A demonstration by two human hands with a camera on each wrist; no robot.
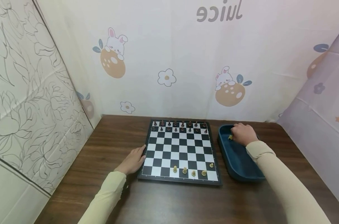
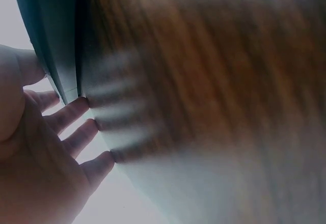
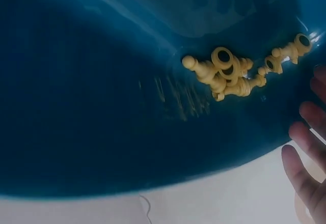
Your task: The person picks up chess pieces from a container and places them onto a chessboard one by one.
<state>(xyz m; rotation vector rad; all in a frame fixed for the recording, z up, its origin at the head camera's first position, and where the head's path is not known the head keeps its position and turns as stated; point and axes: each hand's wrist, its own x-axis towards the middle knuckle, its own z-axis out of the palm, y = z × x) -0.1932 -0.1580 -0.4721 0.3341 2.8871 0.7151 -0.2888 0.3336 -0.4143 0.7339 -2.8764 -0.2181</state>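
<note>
A magnetic-looking chessboard (image 1: 183, 148) lies on the table with its black and white squares showing. My left hand (image 1: 133, 161) rests beside its left edge, fingertips at the frame; in the left wrist view the fingers (image 2: 76, 113) are spread and nearly straight. Over the far end of a blue tray (image 1: 239, 155) is my right hand (image 1: 243, 134). Light yellow chess pieces (image 3: 224, 74) lie in a cluster inside the tray, close to the loosely extended right fingers (image 3: 305, 137). No piece shows in those fingers; the thumb is out of view.
Two rows of dark brown chess pieces (image 1: 182, 124) stand along the board's far side. Several light pieces (image 1: 185, 170) are on the near right squares. Behind the wooden table (image 1: 186, 202) hangs a patterned curtain (image 1: 169, 56); a floral panel (image 1: 32, 93) borders the left.
</note>
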